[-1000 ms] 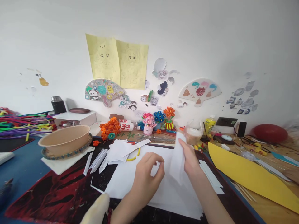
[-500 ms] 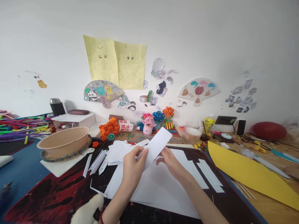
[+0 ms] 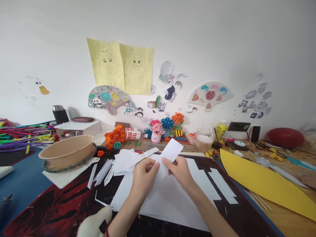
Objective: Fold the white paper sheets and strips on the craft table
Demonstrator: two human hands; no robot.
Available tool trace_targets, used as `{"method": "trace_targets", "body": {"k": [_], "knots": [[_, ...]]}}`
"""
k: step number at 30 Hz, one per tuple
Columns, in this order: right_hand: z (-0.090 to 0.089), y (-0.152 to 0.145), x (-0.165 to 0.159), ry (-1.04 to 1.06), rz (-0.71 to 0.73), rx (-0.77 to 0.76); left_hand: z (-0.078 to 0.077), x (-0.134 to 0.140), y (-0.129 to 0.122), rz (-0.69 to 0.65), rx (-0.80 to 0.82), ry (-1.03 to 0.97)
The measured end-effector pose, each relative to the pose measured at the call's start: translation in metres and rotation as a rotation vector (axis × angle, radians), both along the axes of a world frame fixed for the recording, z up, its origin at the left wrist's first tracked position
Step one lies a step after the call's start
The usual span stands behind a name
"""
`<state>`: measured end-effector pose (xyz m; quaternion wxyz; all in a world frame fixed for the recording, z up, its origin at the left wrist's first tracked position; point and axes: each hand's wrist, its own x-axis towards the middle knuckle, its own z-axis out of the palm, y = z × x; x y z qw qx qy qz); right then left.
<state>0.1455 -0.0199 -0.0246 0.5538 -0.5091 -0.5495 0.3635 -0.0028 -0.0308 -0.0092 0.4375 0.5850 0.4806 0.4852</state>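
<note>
Between my two hands is a white paper strip, tilted up and to the right above the mat. My left hand is closed on its lower left edge, thumb along the paper. My right hand pinches the strip from the right, thumb on top and fingers behind it. Under my hands lies a large white paper sheet. Left of it are folded paper strips and a pile of white paper pieces. Flat cut strips lie on the right.
A beige basin stands on the left, near colourful pipe cleaners. Handmade flowers and a plastic bottle line the back. Yellow card lies on the right. A white plush thing is by my left forearm.
My right hand has moved up and left onto the strip, its thumb now over the front. The strip sits slightly lower at its upper end. My left hand has shifted slightly right.
</note>
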Motion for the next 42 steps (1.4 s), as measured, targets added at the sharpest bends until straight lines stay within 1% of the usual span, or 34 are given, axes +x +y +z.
{"method": "trace_targets", "body": {"k": [1,3,7,10,13,15,17,20,23,31,42], "knots": [[-0.001,0.0,-0.002,-0.004,0.011,-0.012,-0.001,0.0,0.0,0.027,0.044,0.016],[0.0,-0.002,-0.005,0.057,0.098,-0.03,-0.001,0.001,0.001,0.08,0.105,0.012],[0.006,-0.008,-0.009,0.191,0.253,-0.072,0.001,0.001,0.0,0.134,0.132,-0.028],[0.01,-0.011,-0.01,0.237,0.337,-0.119,0.003,0.001,-0.002,0.118,0.101,-0.088],[0.009,-0.012,-0.009,0.235,0.374,-0.139,0.004,0.002,-0.004,0.046,-0.003,-0.199],[0.007,-0.011,-0.008,0.203,0.359,-0.126,0.004,0.003,-0.004,0.012,-0.07,-0.26],[0.005,-0.009,-0.008,0.156,0.318,-0.111,0.004,0.003,-0.004,-0.002,-0.103,-0.278],[0.002,-0.007,-0.008,0.102,0.222,-0.114,0.003,0.003,-0.002,-0.005,-0.086,-0.25],[0.002,-0.007,-0.01,0.099,0.148,-0.102,0.002,0.002,-0.002,0.002,-0.054,-0.213],[0.002,-0.009,-0.01,0.133,0.133,-0.044,0.005,0.003,-0.004,-0.004,-0.052,-0.177],[0.004,-0.01,-0.009,0.155,0.117,0.001,0.007,0.003,-0.006,-0.03,-0.074,-0.224]]}}
